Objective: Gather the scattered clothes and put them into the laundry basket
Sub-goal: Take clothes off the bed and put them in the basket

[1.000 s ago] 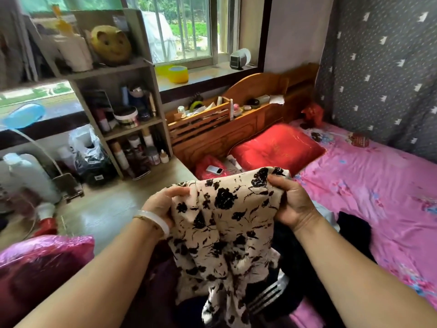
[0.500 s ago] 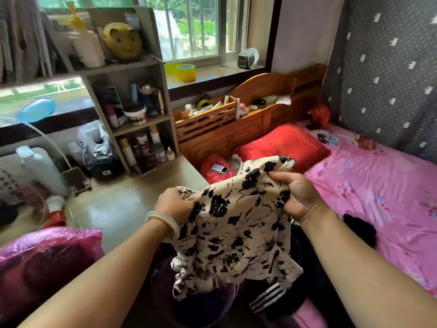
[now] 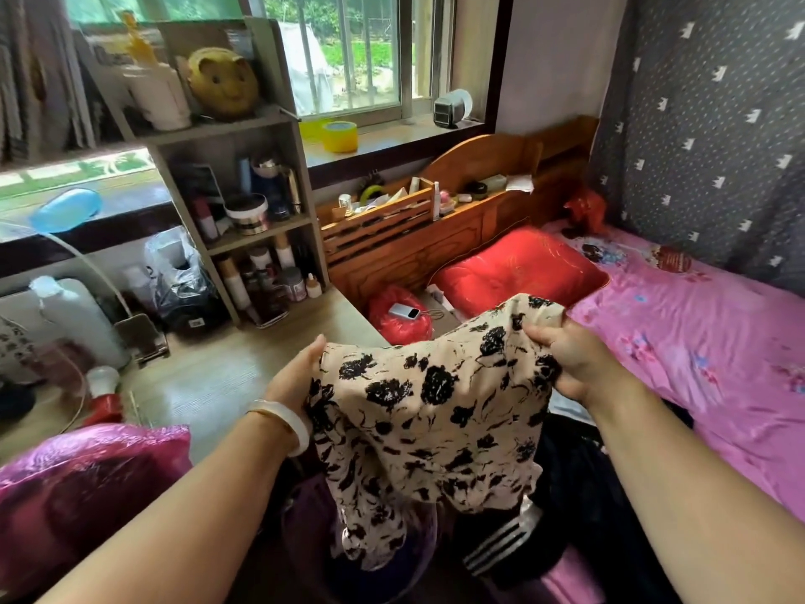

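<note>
Both hands hold a cream blouse (image 3: 435, 411) with black flowers up in the near middle of the scene. The left hand (image 3: 296, 381) has its grip on the blouse's left edge, the fingers hidden behind the cloth and the thumb lying along the top; a pale bangle (image 3: 289, 422) sits on that wrist. The right hand (image 3: 570, 364) pinches the right upper edge, its grip closed around a bunch of cloth. The blouse sags between them and its lower end hangs down into a purple basket (image 3: 305, 512) at the near edge. Just right of the basket lies a dark garment (image 3: 505, 547) with white stripes, beside more dark clothes on the pink bed (image 3: 718, 355). A red pillow (image 3: 518, 268) lies at the far end of the bed, against the wooden headboard (image 3: 479, 159). A wooden surface (image 3: 209, 381) spreads left of the hands, with a shelf (image 3: 261, 237) of bottles at its far side.
</note>
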Demonstrator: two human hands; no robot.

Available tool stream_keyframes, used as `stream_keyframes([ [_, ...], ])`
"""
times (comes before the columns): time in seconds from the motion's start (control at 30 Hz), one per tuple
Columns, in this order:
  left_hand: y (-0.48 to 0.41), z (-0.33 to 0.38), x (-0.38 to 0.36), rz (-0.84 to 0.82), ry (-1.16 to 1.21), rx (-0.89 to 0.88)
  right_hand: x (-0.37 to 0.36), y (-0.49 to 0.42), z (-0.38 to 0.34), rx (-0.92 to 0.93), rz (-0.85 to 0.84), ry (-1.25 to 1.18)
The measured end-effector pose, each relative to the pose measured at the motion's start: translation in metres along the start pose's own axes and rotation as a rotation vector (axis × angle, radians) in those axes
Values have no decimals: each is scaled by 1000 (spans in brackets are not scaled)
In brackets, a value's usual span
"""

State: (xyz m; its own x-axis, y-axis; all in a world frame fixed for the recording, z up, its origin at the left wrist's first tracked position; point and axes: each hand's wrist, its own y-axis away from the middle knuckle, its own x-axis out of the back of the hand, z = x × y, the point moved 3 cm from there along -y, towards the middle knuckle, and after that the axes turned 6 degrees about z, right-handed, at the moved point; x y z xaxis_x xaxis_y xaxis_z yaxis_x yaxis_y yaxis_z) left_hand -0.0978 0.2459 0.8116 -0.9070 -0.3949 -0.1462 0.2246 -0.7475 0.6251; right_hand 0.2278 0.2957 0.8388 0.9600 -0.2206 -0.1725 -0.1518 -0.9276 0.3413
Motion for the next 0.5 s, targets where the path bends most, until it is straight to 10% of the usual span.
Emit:
stream_keyframes([
  [0.2,0,14,-7,335,-617,-352,-4,12,-8,370,194,1024],
  [0.37,11,18,-35,365,-841,-530,-39,28,-13,335,93,1145],
  [0.5,24,12,-77,-6,-855,-646,-88,49,-14,303,-323,940],
])
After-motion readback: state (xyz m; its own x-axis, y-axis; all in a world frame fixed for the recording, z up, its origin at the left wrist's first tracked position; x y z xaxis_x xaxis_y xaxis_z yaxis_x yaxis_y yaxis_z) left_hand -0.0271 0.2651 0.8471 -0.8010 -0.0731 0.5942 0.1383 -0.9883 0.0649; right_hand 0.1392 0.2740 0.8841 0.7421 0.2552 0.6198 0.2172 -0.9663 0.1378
